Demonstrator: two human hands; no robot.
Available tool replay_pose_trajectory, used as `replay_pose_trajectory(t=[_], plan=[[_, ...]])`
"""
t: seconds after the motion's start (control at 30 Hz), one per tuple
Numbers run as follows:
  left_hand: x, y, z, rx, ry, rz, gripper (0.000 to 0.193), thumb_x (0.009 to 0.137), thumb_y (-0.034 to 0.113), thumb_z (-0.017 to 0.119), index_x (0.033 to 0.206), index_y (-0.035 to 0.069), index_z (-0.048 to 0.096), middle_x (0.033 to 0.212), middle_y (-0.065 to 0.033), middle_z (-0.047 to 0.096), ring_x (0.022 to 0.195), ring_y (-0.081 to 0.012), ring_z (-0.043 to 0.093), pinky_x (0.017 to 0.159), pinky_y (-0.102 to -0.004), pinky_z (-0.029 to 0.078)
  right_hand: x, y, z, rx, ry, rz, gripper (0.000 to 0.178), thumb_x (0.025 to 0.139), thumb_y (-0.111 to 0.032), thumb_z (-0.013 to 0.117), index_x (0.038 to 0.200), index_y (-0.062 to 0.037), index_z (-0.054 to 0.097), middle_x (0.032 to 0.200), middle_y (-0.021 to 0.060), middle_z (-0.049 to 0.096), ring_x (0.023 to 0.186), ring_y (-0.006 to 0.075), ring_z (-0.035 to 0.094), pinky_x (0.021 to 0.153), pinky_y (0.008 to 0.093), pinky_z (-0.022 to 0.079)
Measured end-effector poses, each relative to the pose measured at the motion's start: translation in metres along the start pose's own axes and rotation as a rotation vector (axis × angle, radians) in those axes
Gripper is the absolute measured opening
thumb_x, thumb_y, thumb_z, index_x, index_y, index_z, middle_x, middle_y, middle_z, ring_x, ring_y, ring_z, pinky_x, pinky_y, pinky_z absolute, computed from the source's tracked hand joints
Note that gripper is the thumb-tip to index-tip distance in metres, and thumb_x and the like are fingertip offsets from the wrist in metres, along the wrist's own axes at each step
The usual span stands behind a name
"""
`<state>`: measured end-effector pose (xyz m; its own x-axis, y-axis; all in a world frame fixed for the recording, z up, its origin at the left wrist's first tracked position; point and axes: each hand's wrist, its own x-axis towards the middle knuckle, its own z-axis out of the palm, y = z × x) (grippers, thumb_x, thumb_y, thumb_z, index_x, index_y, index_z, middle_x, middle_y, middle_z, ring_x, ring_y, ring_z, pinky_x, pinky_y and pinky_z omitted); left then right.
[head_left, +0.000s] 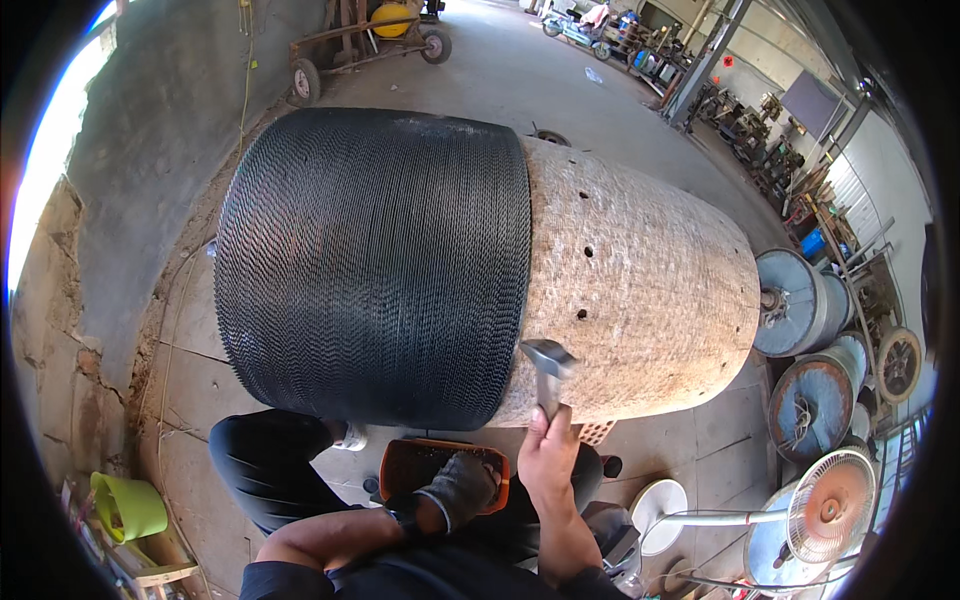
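Upright in my right hand [548, 455] is a hammer [549, 362], its metal head over the edge of a big horizontal roller. The fingers are closed round its handle. The roller's left part is wrapped in tightly packed black toothed strip [375, 260]; its right part is a bare, pale, rough drum [650, 280] with several dark holes. My left hand [460, 490], in a dark grey glove, is over an orange-rimmed bin [398, 465] below the roller. Its fingers look curled, and whatever they hold cannot be made out. The bin's contents are dark and unclear.
A white-and-rust fan [828, 508] stands at the lower right, near several metal drums [812, 405]. At lower left is a green bucket [130, 507]. A wheeled cart [370, 50] is beyond the roller, and a scooter [575, 32] stands farther back. A wall [190, 120] rises on the left.
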<state>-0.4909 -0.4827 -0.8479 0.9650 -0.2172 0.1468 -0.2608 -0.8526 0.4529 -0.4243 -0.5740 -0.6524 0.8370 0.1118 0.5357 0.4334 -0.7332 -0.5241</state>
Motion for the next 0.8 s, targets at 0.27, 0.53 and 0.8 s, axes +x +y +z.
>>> replay_pose_trajectory(t=[0.27,0.53,0.8], plan=[[0.011,0.032,-0.181,0.119,0.283,0.27,0.017,0.09,0.018,0.065,0.096,0.001,0.062,0.086,-0.0149,0.065,0.073,-0.0329,0.065,0.066,-0.0461,0.051,-0.012,0.017,0.001,0.374,0.258,-0.189,0.028,0.106,-0.027,0.049,0.095,-0.0008,0.049,0.062,0.0054,0.05,0.051,0.0142,0.048,0.046,0.029,0.039],[0.085,-0.025,-0.306,0.267,0.936,0.45,0.035,0.069,-0.004,0.071,0.1,0.007,0.057,0.111,-0.0117,0.06,0.092,-0.0296,0.062,0.084,-0.0476,0.048,-0.005,0.007,-0.008,0.297,0.25,-0.102,0.02,0.102,-0.016,0.054,0.104,0.0039,0.053,0.063,0.0103,0.053,0.051,0.0273,0.054,0.052,0.0398,0.046],[0.105,-0.032,-0.322,0.458,0.956,0.319,0.042,0.079,0.0,0.066,0.12,0.011,0.063,0.109,-0.0062,0.06,0.094,-0.028,0.061,0.086,-0.0449,0.049,-0.014,0.006,-0.015,0.603,0.257,-0.203,0.026,0.105,-0.023,0.049,0.104,0.0027,0.054,0.072,0.0037,0.055,0.054,0.0116,0.047,0.048,0.0248,0.039]])
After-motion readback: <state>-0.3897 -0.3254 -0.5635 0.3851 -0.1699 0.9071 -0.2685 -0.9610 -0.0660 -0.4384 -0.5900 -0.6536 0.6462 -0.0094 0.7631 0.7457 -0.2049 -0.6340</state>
